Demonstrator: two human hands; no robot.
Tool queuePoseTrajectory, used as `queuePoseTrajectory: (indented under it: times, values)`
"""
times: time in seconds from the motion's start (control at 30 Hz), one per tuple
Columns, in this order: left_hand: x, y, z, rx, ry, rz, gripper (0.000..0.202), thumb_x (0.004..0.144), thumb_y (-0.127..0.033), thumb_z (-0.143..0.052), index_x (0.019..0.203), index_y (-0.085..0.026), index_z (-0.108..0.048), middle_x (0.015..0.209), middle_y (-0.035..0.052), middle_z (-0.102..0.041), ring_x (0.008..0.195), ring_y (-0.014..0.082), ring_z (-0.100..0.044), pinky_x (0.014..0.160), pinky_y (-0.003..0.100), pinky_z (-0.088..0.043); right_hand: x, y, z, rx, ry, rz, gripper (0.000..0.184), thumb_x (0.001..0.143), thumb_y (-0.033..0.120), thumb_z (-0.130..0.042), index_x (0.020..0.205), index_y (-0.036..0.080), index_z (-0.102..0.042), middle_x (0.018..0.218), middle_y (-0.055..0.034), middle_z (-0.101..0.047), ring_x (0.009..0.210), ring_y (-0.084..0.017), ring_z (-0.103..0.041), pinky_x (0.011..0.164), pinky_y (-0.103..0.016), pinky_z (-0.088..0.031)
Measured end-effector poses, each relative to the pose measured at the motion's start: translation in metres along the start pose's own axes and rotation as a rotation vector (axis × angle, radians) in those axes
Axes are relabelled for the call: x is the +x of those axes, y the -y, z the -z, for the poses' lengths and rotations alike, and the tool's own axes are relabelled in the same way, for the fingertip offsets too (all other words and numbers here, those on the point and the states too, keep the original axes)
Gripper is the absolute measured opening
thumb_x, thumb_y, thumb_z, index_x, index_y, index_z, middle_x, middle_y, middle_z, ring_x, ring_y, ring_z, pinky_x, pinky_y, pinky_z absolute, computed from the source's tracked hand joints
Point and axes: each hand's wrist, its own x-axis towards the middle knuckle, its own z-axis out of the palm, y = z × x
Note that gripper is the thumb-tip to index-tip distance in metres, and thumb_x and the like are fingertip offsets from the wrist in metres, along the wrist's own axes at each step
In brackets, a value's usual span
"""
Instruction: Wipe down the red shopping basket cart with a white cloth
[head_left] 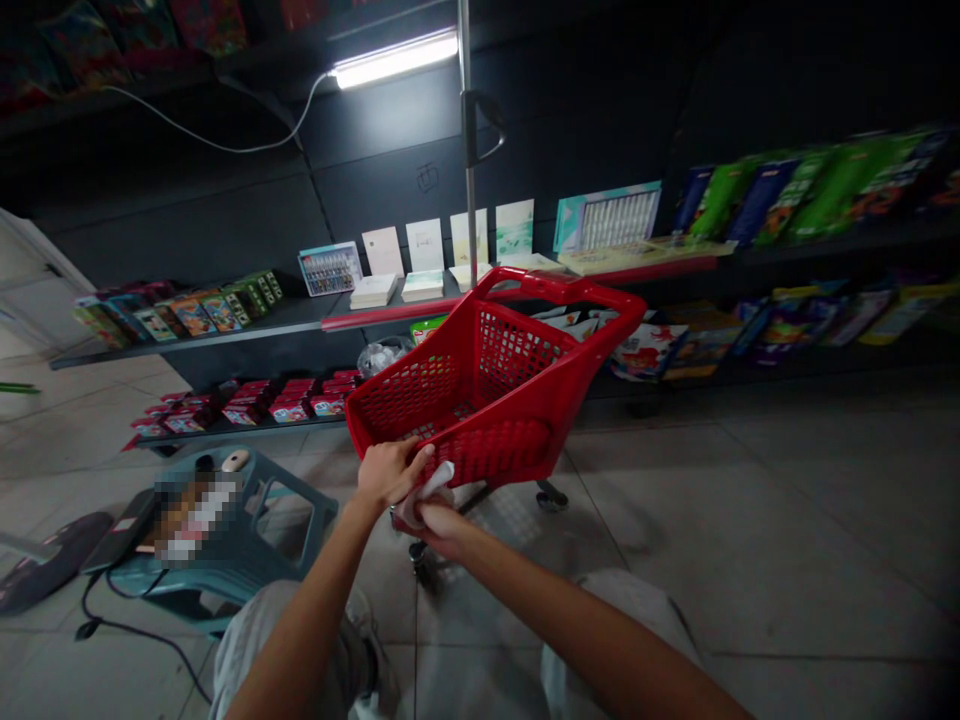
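Observation:
A red plastic shopping cart (pixel 517 445) with perforated sides stands at an angle in front of me, its inside showing a bare, holed floor. My left hand (pixel 386 472) is closed over the rim at its near left corner. Just below and to the right, my right hand (pixel 444 525) grips a whitish cloth (pixel 437 482) against the lower outside of the cart. Part of the cloth sticks up beyond the fingers, which are largely hidden. Under the cart, a caster wheel (pixel 551 497) rests on the tiled floor.
A blue-grey plastic stool (pixel 259 540) carrying a dark device and small items stands at left, with a black cable (pixel 150 632) trailing from it. Behind the cart, shelves hold books (pixel 424 285), boxes (pixel 221 312) and bagged goods (pixel 825 190). A metal pole (pixel 469 200) rises behind the cart.

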Motion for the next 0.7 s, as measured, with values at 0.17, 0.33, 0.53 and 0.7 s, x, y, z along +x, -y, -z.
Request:
queuePoseTrajectory:
  times: [0.17,0.33,0.53,0.7]
  values:
    - [0.002,0.004,0.000,-0.007,0.001,0.030,0.061,0.103,-0.063,-0.020,0.089,-0.026,-0.067,0.090,0.0047,-0.076,0.087,0.0218,-0.070,0.069,0.029,-0.037,-0.009,0.032,-0.014,0.158,0.086,-0.066,0.027,0.070,0.007,-0.062,0.093,0.021,-0.061,0.087,0.0010,-0.072,0.083,-0.017,-0.069,0.083,-0.037,-0.060]
    - [0.002,0.007,0.001,-0.042,0.014,0.038,0.060,0.103,-0.062,-0.021,0.091,-0.027,-0.068,0.091,0.0044,-0.076,0.087,0.0207,-0.070,0.070,0.028,-0.037,-0.019,0.083,0.003,0.221,0.102,-0.064,0.018,0.077,0.008,-0.055,0.089,0.019,-0.062,0.090,-0.0024,-0.075,0.086,-0.017,-0.072,0.089,-0.037,-0.061]
    - [0.003,0.011,-0.001,-0.052,-0.005,-0.002,0.061,0.103,-0.063,-0.022,0.088,-0.027,-0.068,0.086,0.0040,-0.075,0.083,0.0199,-0.069,0.070,0.028,-0.036,-0.042,0.155,0.052,0.261,0.055,0.010,0.021,0.087,0.022,-0.052,0.100,0.016,-0.067,0.103,-0.0104,-0.077,0.097,-0.022,-0.075,0.079,-0.033,-0.063]
    - [0.006,0.015,-0.001,-0.046,-0.025,-0.022,0.063,0.103,-0.063,-0.022,0.087,-0.027,-0.071,0.079,0.0045,-0.074,0.078,0.0196,-0.068,0.068,0.027,-0.036,-0.062,0.210,0.108,0.322,-0.264,0.278,0.024,0.089,0.025,-0.051,0.102,0.017,-0.070,0.099,-0.0093,-0.078,0.094,-0.019,-0.076,0.073,-0.027,-0.064]
